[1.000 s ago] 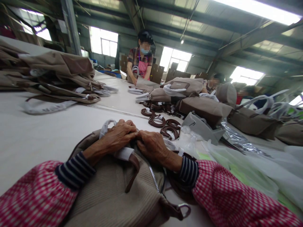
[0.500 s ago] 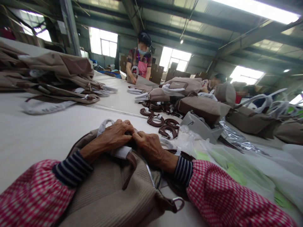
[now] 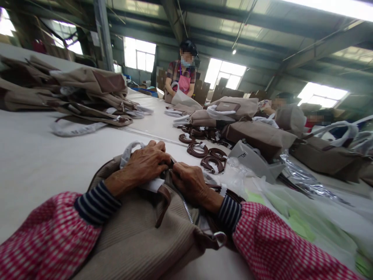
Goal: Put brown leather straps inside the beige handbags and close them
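A taupe ribbed handbag (image 3: pixel 140 233) lies in front of me, with brown leather trim and a silver zip (image 3: pixel 186 208) along its top opening. My left hand (image 3: pixel 147 163) is closed at the far end of the opening, fingers bent over the bag's edge beside the wrapped handle (image 3: pixel 128 153). Facing it, my right hand (image 3: pixel 190 182) is also closed, pinching the edge near the zip's far end. A small dark part shows between the two hands; my fingers hide most of it. A brown tab with a metal ring (image 3: pixel 219 238) sticks out at the near end.
Coiled brown straps (image 3: pixel 214 163) lie beyond my right hand. A grey pouch (image 3: pixel 256 161), clear plastic and a pile of taupe bags (image 3: pixel 259 134) are at right. More bags (image 3: pixel 93 87) are stacked at left. Across the table stands a co-worker (image 3: pixel 183 74) handling a bag.
My fingertips have drawn slightly apart, showing a dark part between them. The surroundings have shifted right in view. The co-worker across the table has raised a pale piece of the bag there.
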Demonstrator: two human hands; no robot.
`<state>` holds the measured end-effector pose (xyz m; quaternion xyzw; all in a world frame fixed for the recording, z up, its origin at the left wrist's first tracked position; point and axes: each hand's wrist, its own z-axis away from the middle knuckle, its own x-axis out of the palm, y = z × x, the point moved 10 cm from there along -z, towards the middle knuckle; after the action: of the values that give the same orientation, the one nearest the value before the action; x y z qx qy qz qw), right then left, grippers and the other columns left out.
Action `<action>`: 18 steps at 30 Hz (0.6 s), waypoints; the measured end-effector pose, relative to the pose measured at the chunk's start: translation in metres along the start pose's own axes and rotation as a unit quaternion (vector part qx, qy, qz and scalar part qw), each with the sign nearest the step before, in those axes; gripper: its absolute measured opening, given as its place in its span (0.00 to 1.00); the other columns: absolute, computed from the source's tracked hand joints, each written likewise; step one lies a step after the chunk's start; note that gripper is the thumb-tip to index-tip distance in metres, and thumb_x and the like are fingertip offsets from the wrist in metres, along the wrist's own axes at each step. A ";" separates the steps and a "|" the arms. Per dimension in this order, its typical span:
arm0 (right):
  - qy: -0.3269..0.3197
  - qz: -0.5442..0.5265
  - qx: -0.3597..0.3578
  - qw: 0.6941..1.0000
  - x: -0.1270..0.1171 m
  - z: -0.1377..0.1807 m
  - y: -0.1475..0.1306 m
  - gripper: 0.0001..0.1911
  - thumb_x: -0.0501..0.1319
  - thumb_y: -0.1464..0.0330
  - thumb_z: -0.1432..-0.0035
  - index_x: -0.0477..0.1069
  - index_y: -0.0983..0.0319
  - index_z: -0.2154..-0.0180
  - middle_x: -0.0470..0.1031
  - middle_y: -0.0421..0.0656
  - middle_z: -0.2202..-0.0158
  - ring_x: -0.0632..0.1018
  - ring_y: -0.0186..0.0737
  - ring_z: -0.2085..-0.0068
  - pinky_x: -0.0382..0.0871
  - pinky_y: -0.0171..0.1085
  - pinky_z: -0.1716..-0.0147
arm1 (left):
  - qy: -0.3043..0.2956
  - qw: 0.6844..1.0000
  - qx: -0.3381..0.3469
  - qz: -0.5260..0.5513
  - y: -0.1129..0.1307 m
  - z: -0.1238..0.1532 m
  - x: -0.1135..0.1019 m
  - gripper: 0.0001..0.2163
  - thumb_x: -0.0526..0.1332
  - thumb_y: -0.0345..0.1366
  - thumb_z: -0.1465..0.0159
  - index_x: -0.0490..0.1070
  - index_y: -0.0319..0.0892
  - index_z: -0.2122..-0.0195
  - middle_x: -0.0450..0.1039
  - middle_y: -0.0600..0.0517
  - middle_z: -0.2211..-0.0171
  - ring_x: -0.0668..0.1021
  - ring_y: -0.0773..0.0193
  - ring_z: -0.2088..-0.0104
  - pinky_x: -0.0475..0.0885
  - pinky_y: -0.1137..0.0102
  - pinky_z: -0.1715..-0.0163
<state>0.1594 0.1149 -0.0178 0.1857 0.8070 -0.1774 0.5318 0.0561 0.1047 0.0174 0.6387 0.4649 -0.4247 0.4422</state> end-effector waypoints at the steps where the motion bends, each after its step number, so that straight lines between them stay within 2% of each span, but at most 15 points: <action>1: 0.005 -0.004 -0.003 1.000 0.000 0.000 0.000 0.07 0.59 0.70 0.29 0.75 0.64 0.59 0.80 0.45 0.63 0.74 0.36 0.67 0.57 0.36 0.68 | -0.007 1.000 0.009 -0.002 0.002 0.000 0.001 0.09 0.61 0.39 0.32 0.82 0.50 0.61 0.71 0.47 0.53 0.72 0.49 0.50 0.66 0.63 0.62; 6: 0.019 -0.015 -0.013 1.000 0.001 -0.001 0.001 0.05 0.60 0.72 0.31 0.75 0.63 0.59 0.79 0.44 0.64 0.73 0.36 0.69 0.56 0.35 0.68 | -0.048 0.998 0.029 -0.039 0.010 -0.004 0.008 0.09 0.61 0.34 0.34 0.81 0.48 0.66 0.72 0.47 0.57 0.72 0.49 0.52 0.65 0.62 0.63; 11: 0.016 -0.040 -0.004 0.999 0.000 -0.001 0.002 0.05 0.60 0.72 0.33 0.76 0.63 0.58 0.80 0.44 0.63 0.74 0.37 0.67 0.58 0.35 0.68 | -0.004 0.998 0.028 -0.061 0.015 -0.002 0.005 0.08 0.62 0.32 0.34 0.81 0.47 0.65 0.73 0.45 0.56 0.72 0.47 0.51 0.66 0.62 0.66; 15: 0.016 -0.120 0.032 0.992 -0.009 -0.001 0.008 0.05 0.63 0.73 0.35 0.77 0.64 0.59 0.79 0.42 0.65 0.73 0.36 0.67 0.59 0.34 0.66 | 0.048 0.996 0.067 -0.021 0.015 0.004 0.003 0.09 0.61 0.34 0.32 0.82 0.48 0.62 0.75 0.46 0.51 0.71 0.47 0.47 0.71 0.59 0.58; 18: -0.011 -0.247 0.082 0.966 -0.014 -0.002 0.024 0.02 0.67 0.71 0.39 0.77 0.64 0.65 0.75 0.38 0.71 0.72 0.34 0.69 0.60 0.33 0.68 | 0.058 0.993 0.095 0.034 0.010 0.006 0.003 0.07 0.63 0.34 0.32 0.82 0.46 0.64 0.74 0.48 0.44 0.70 0.48 0.43 0.71 0.56 0.48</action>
<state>0.1748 0.1347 -0.0059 0.0216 0.8046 -0.3706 0.4634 0.0654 0.0981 0.0152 0.7167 0.4254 -0.4138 0.3661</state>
